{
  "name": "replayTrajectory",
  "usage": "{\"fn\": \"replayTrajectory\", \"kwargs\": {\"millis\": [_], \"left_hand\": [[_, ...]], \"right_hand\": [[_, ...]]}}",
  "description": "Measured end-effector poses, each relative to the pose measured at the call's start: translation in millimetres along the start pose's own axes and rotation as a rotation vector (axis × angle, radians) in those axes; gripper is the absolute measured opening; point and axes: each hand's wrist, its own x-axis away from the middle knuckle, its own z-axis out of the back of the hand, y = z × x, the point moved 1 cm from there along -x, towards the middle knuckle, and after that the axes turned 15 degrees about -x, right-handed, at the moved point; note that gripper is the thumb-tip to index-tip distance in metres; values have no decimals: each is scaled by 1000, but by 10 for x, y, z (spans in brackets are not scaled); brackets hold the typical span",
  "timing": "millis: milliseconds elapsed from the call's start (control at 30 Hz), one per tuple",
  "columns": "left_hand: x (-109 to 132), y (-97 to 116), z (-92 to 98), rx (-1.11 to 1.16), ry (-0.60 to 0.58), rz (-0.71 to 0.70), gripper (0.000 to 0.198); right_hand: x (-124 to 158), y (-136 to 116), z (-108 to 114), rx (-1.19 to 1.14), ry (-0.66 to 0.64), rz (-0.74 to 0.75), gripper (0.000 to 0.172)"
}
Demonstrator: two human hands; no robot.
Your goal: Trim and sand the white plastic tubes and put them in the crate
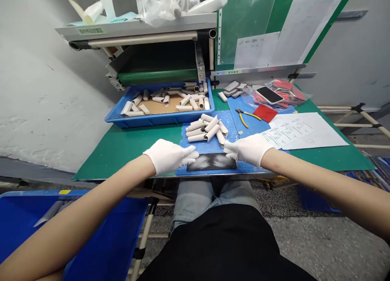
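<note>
1. And there's the left hand (169, 156), white-gloved, open, fingers stretched flat, tips right at the upper edge of a dark streaked sheet (211, 162).
2. The right hand (250, 149) mirrors it from the other side, also gloved, unclenched, and grasping nothing (the fingertips sit right at the sheet's far corner).
3. That sheet lies flat at the front of a blue mat (233, 124) on the green worktop (335, 161).
4. Just beyond it, a heap of rolled white tubes (205, 128) sits on the same mat, with more loose in a blue tray (158, 119).
5. Over to the right: yellow-handled pliers (247, 116) and printed papers (304, 130).
</note>
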Motion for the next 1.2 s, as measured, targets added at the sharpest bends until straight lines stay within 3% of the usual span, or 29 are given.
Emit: {"fn": "replayTrajectory", "kwargs": {"millis": [67,133,200,333,533,667,767,933,1100,1200], "left_hand": [[-23,8,-7,9,35,77,64],[-87,35,-63,21,19,113,68],[-138,62,-157,52,-34,134,63],[-131,108,-324,68,-133,132,46],[-107,230,-324,36,-30,86,53],[-156,323,-311,-9,-4,81,49],[-215,388,-293,17,-9,53,43],[-324,410,-174,16,32,36,56],[-390,311,-5,-37,-82,-72,47],[-448,280,58,-50,-80,-75,48]], "right_hand": [[5,47,-15,-37,92,-1,58],[-26,86,-104,-71,119,-29,53],[-69,136,-230,-140,100,-62,43],[-152,242,-407,-231,65,-79,43],[-133,166,-466,-240,63,-8,46],[-82,72,-520,-154,11,-3,38],[-148,-15,-480,-149,-24,30,35],[-309,-229,-302,-55,9,152,44],[-293,-286,-117,82,-120,161,44],[-313,-297,-33,92,-103,183,43]]}}
